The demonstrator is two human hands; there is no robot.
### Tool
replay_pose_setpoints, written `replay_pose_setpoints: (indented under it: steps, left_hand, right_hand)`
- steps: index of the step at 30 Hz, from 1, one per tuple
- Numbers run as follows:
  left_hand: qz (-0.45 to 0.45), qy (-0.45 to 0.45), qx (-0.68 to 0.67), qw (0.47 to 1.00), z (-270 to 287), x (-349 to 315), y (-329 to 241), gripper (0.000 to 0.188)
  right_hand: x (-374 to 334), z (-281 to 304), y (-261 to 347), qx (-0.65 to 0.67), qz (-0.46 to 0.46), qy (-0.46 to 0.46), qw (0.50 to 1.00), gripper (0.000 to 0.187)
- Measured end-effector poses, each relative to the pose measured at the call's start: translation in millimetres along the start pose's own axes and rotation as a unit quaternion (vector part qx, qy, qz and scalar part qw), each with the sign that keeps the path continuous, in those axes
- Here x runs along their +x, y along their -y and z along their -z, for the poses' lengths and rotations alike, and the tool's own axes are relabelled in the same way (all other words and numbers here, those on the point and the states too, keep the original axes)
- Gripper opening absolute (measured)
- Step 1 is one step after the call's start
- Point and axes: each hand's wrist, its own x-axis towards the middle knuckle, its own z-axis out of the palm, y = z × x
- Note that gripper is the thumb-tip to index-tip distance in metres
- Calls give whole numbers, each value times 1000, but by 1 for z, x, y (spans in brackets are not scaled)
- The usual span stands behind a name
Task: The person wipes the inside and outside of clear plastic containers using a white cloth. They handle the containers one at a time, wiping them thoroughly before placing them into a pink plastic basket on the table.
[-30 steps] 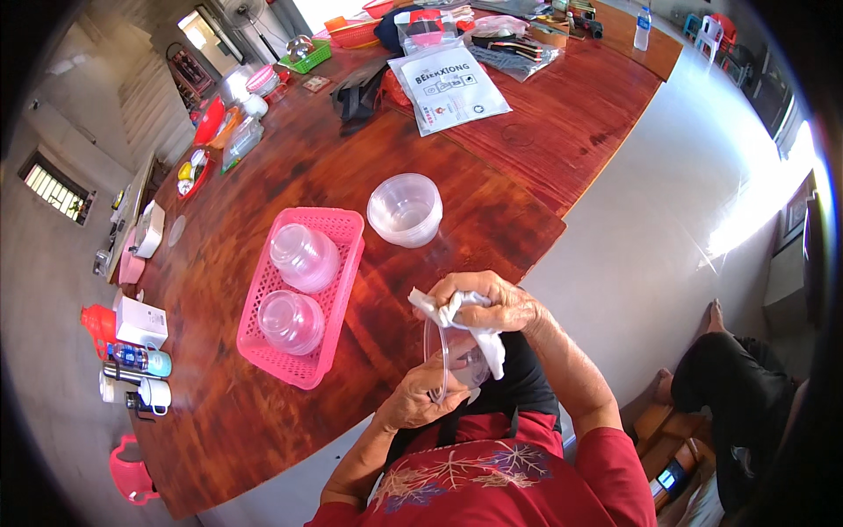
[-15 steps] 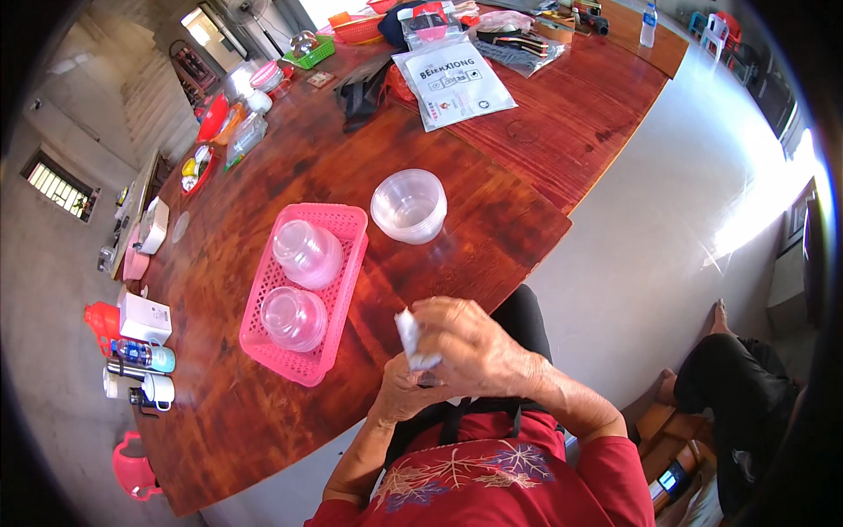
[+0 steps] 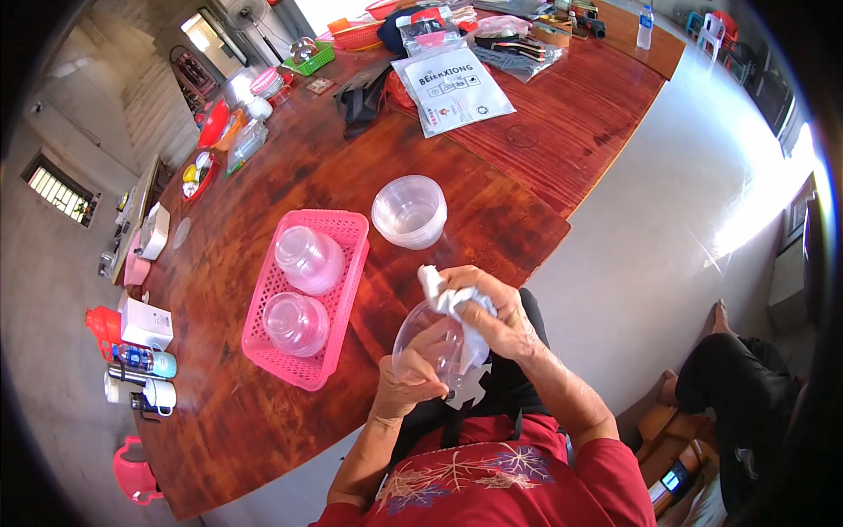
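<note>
My left hand [image 3: 404,386] grips the near rim of a clear plastic bowl [image 3: 414,332], held tilted above the table's front edge. A crumpled white cloth [image 3: 465,309] is bunched in my right hand [image 3: 493,318], whose fingers press it to the bowl's right side. Just beyond my hands, a stack of clear bowls [image 3: 409,211] stands upright on the table. To the left lies a pink plastic basket [image 3: 327,373] with two upside-down stacks of clear bowls in it, a far stack [image 3: 309,259] and a near stack [image 3: 295,325].
The brown wooden table [image 3: 219,430] stretches away from me. White packaging [image 3: 452,88], bags and baskets crowd its far end. Bottles and mugs [image 3: 158,391] line the left edge, by a white box [image 3: 146,323]. Another person's leg [image 3: 738,378] shows at the right.
The clear bowl has come into plain sight in my left hand, tilted open. My right hand has moved right and slightly away with the cloth. The basket and stacks stay put.
</note>
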Motion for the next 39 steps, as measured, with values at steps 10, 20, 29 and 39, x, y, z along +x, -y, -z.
replay_pose_setpoints:
  steps: [10,20,29,39]
  left_hand:
    - [12,35,51,998,-6,1,-15,30]
    - [15,-106,-252,962,-5,23,-14,17]
    - [12,-134,-151,979,-1,22,-5,42]
    - [-23,-130,-131,983,-4,20,-12,16]
  right_hand:
    - [23,0,17,-116,164,212,956,25]
    - [-18,-17,-9,-146,59,-108,982,29]
    - [-29,-42,-2,-391,304,-29,868,43]
    - [1,-29,3,-380,161,-82,907,39]
